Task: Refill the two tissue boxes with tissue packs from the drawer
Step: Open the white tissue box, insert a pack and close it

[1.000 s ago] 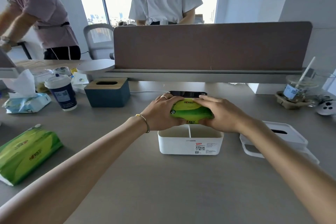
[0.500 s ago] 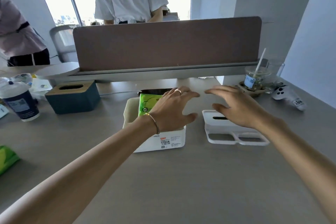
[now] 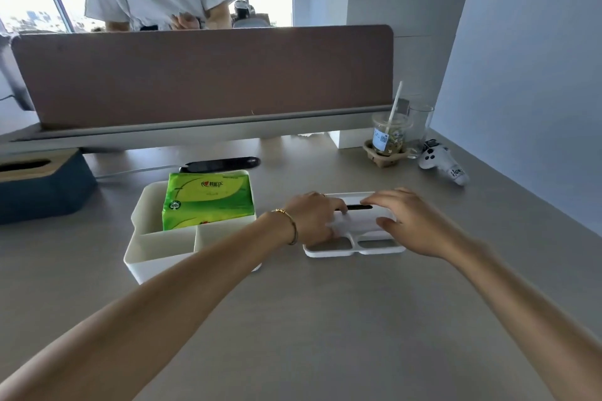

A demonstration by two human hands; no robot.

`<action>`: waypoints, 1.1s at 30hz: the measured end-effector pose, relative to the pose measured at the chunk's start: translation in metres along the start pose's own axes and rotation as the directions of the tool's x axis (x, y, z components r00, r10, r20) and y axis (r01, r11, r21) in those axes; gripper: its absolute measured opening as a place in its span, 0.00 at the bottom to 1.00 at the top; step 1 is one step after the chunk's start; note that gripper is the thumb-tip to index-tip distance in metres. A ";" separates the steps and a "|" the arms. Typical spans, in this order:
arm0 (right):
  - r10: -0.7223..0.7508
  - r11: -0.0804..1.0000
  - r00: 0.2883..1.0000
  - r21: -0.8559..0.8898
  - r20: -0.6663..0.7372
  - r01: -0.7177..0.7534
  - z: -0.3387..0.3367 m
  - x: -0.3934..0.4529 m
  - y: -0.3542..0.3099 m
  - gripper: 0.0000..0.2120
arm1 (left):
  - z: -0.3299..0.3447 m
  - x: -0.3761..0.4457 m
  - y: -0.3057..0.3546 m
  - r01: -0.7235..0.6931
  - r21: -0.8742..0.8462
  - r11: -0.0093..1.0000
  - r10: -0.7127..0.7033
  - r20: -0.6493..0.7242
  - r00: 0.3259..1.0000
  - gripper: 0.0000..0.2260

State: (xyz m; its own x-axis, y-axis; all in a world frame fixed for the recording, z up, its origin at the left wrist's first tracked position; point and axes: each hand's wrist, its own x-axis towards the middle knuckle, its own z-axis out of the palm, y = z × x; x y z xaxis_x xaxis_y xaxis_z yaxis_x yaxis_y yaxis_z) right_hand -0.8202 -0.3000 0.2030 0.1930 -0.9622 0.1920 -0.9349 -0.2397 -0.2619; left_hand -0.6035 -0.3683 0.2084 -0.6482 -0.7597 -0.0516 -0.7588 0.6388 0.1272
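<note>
A green tissue pack (image 3: 208,197) lies in the large rear compartment of the open white tissue box (image 3: 153,259). To the right of the box, the white lid (image 3: 355,249) with its dark slot lies flat on the desk. My left hand (image 3: 312,215) grips the lid's left part with curled fingers. My right hand (image 3: 413,221) lies over the lid's right part, fingers across the top and thumb at the near side. A second tissue box (image 3: 42,187), dark blue with a wooden slotted top, stands at the far left.
A black phone (image 3: 221,164) on a cable lies just behind the white box. At the back right stand a drink cup with a straw (image 3: 389,137), a glass (image 3: 420,127) and a white controller (image 3: 441,163). A brown partition (image 3: 202,75) closes the back; a person stands beyond it.
Both hands have let go of the green pack, which now sits in the white box. They moved right onto the white lid. My view has swung right and closer.
</note>
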 end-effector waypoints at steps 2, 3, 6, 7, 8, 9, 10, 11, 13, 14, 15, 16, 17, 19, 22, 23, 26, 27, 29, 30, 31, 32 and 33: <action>0.002 1.000 1.000 0.003 0.002 -0.002 0.002 0.001 0.001 0.20 | 0.000 0.001 -0.001 -0.001 -0.003 1.000 0.001 -0.034 0.999 0.20; 0.000 1.000 1.000 0.008 0.001 0.000 0.002 0.001 0.001 0.20 | -0.001 0.001 -0.001 -0.005 -0.007 1.000 0.004 -0.049 0.999 0.19; -0.005 1.000 1.000 0.024 0.003 0.005 0.003 0.001 -0.002 0.20 | -0.007 -0.002 -0.001 -0.021 -0.025 0.999 0.019 -0.106 0.994 0.17; -0.006 1.000 1.000 0.019 0.004 0.006 0.003 0.002 -0.004 0.20 | -0.010 -0.003 -0.001 -0.029 -0.022 0.999 0.026 -0.127 0.992 0.17; -0.005 1.000 1.000 0.014 0.006 0.005 0.003 0.002 -0.006 0.20 | -0.013 -0.004 -0.002 -0.041 -0.014 0.999 0.039 -0.148 0.988 0.16; -0.001 1.000 1.000 0.014 0.005 0.001 0.001 0.002 -0.008 0.21 | -0.017 -0.005 -0.002 -0.055 -0.005 0.998 0.054 -0.169 0.984 0.16; 0.005 1.000 1.000 0.015 0.005 -0.005 0.000 0.002 -0.011 0.22 | -0.020 -0.007 -0.003 -0.066 0.005 0.998 0.066 -0.186 0.980 0.15; 0.006 1.000 1.000 0.017 0.002 -0.006 -0.002 0.003 -0.015 0.23 | -0.024 -0.009 -0.005 -0.072 0.010 0.997 0.073 -0.201 0.977 0.15; -0.010 1.000 1.000 0.010 0.000 0.010 -0.004 0.005 -0.020 0.24 | -0.032 -0.015 -0.009 -0.075 0.008 0.997 0.075 -0.224 0.972 0.15; -0.026 1.000 1.000 0.003 0.003 0.026 -0.005 0.007 -0.024 0.24 | -0.038 -0.019 -0.012 -0.069 0.001 0.998 0.068 -0.231 0.971 0.15; -0.045 0.999 0.999 -0.003 0.005 0.045 -0.007 0.010 -0.029 0.24 | -0.044 -0.025 -0.016 -0.061 -0.005 0.998 0.058 -0.239 0.969 0.15; -0.064 0.998 0.998 -0.010 0.000 0.064 -0.010 0.013 -0.035 0.24 | -0.052 -0.032 -0.021 -0.050 -0.009 0.999 0.046 -0.249 0.968 0.15; -0.083 0.996 0.996 -0.010 -0.011 0.083 -0.013 0.017 -0.041 0.24 | -0.059 -0.039 -0.026 -0.040 -0.013 0.999 0.035 -0.261 0.965 0.15; -0.125 0.992 0.991 -0.002 -0.042 0.125 -0.019 0.026 -0.057 0.24 | -0.072 -0.055 -0.038 -0.028 -0.015 1.000 0.022 -0.298 0.954 0.15; -0.177 0.984 0.979 0.005 -0.101 0.179 -0.027 0.038 -0.087 0.24 | -0.088 -0.079 -0.057 -0.001 -0.010 1.000 -0.003 -0.338 0.941 0.15; -0.197 0.980 0.973 0.000 -0.121 0.198 -0.028 0.042 -0.097 0.23 | -0.091 -0.088 -0.064 0.013 -0.014 1.000 -0.017 -0.351 0.936 0.15; -0.257 0.966 0.955 -0.029 -0.149 0.256 -0.026 0.054 -0.127 0.25 | -0.098 -0.116 -0.084 0.061 -0.027 0.998 -0.066 -0.375 0.925 0.16; -0.279 0.960 0.950 -0.030 -0.142 0.277 -0.024 0.059 -0.137 0.26 | -0.099 -0.126 -0.090 0.076 -0.029 0.997 -0.082 -0.377 0.923 0.16; -0.323 0.946 0.938 -0.029 -0.125 0.322 -0.018 0.068 -0.156 0.27 | -0.099 -0.143 -0.104 0.110 -0.034 0.993 -0.115 -0.379 0.918 0.16; -0.342 0.939 0.932 -0.033 -0.115 0.341 -0.014 0.072 -0.165 0.27 | -0.099 -0.151 -0.110 0.129 -0.040 0.991 -0.134 -0.379 0.915 0.16; -0.356 0.934 0.928 -0.034 -0.109 0.355 -0.011 0.075 -0.172 0.26 | -0.098 -0.159 -0.117 0.146 -0.050 0.988 -0.154 -0.379 0.913 0.16; -0.366 0.931 0.925 -0.036 -0.105 0.364 -0.007 0.078 -0.179 0.25 | -0.097 -0.166 -0.123 0.160 -0.063 0.985 -0.171 -0.377 0.910 0.16; -0.373 0.928 0.922 -0.033 -0.101 0.371 -0.004 0.081 -0.185 0.25 | -0.095 -0.173 -0.129 0.169 -0.076 0.983 -0.185 -0.374 0.909 0.16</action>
State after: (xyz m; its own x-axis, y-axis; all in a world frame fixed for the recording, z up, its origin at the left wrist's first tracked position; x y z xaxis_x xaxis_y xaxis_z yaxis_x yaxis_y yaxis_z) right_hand -0.6330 -0.3330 0.2702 0.4962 -0.7851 0.3707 -0.8056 -0.5756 -0.1408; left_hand -0.3875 -0.3313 0.2948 -0.4252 -0.8538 0.3004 -0.8502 0.4906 0.1911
